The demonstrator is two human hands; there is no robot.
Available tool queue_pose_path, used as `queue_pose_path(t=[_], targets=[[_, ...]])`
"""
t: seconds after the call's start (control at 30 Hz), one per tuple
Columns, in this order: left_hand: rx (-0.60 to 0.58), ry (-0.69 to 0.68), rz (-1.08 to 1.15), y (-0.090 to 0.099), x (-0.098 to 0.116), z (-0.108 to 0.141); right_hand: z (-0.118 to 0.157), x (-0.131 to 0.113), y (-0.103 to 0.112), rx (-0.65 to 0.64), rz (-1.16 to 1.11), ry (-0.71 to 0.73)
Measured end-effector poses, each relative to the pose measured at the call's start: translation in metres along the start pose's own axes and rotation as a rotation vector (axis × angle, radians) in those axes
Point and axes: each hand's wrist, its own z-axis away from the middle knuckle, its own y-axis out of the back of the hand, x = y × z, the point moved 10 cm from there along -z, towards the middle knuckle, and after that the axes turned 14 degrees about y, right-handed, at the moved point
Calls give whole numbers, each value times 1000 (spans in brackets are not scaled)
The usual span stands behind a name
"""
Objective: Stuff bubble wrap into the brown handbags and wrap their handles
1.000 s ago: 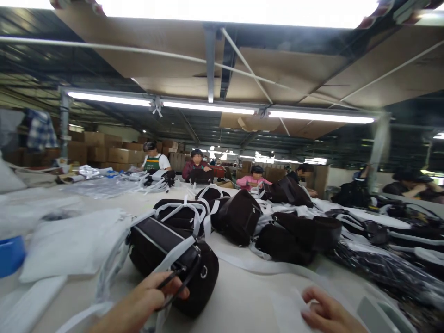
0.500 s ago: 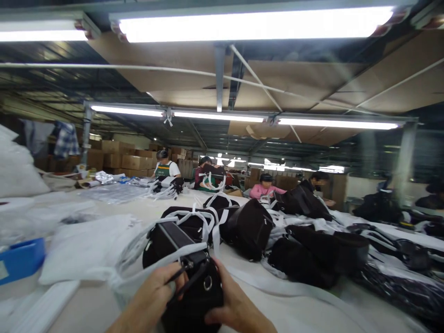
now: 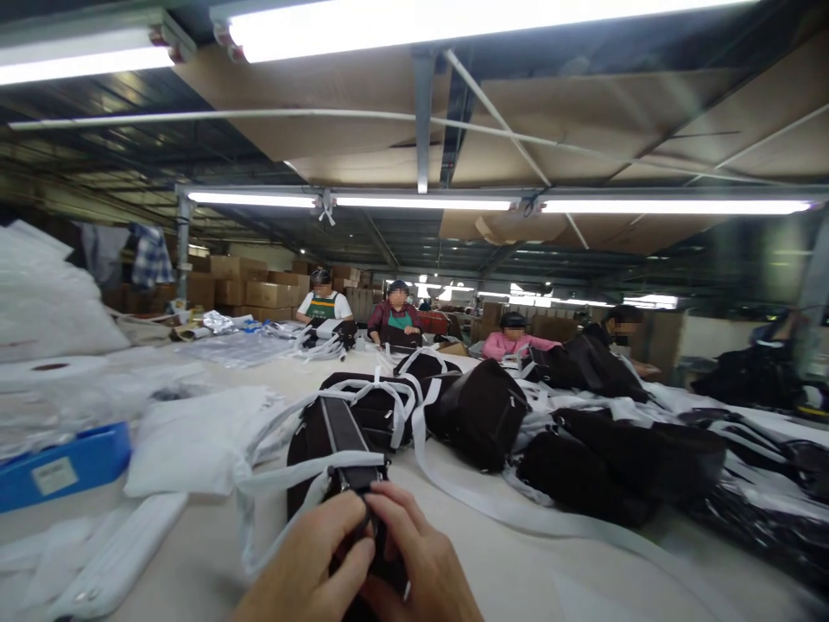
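Observation:
A dark brown bag (image 3: 324, 441) with white straps lies on the pale table (image 3: 518, 570) right in front of me. My left hand (image 3: 307, 566) and my right hand (image 3: 420, 561) meet at its near end. Both pinch the small dark zipper pull there, fingers pressed together. The near end of the bag is hidden under my hands.
More dark bags (image 3: 479, 410) with white straps lie in a heap to the right and behind. White fabric pouches (image 3: 194, 441), a blue tray (image 3: 65, 466) and a tape roll (image 3: 52, 370) sit to the left. Several people work at the far side, cardboard boxes (image 3: 246, 289) behind them.
My right hand has come from the table at the right over to the bag's near end and joined my left hand there. The view has shifted to the left.

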Motion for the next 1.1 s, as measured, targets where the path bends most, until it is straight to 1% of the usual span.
queue_pose_path(t=[0.03, 0.1, 0.17, 0.23, 0.27, 0.33, 0.43, 0.57, 0.67, 0.73, 0.8, 0.87, 0.9, 0.97, 1.03, 1.1], targets=[[-11, -17, -16, 1, 3, 1, -6, -2, -3, -8, -52, -34], [-44, -41, 0, 6, 7, 1, -11, 2, -5, -37, -140, -160], [-27, -60, 80, 21, 6, -4, -12, 6, 0, -87, -217, -277], [11, -123, 150, 35, 6, -13, -14, 5, 13, -126, -299, -364], [21, -163, 163, 39, 6, -19, -15, 5, 22, -136, -324, -399], [-10, -239, 161, 37, 7, -31, -20, 3, 39, -149, -333, -430], [-80, -269, 141, 26, 5, -48, -26, 3, 58, -111, -329, -409], [-153, -333, 15, 19, 13, -60, -22, 18, 64, -58, -351, -445], [-255, -377, -48, 15, 17, -70, -19, 25, 73, -17, -226, -458], [-371, -385, -42, 8, 19, -77, -21, 25, 79, 1, -128, -446], [-493, -395, -18, -2, 21, -79, -24, 21, 84, -16, -17, -400], [-559, -407, -5, -10, 25, -78, -26, 15, 90, -41, 88, -337], [-563, -412, -4, -13, 26, -78, -26, 13, 93, -52, 124, -311], [-533, -427, -2, -15, 28, -77, -22, 11, 98, -81, 161, -274], [-500, -441, 5, -16, 29, -76, -16, 11, 100, -114, 158, -247], [-494, -446, 5, -17, 28, -75, -10, 11, 101, -144, 136, -239]])
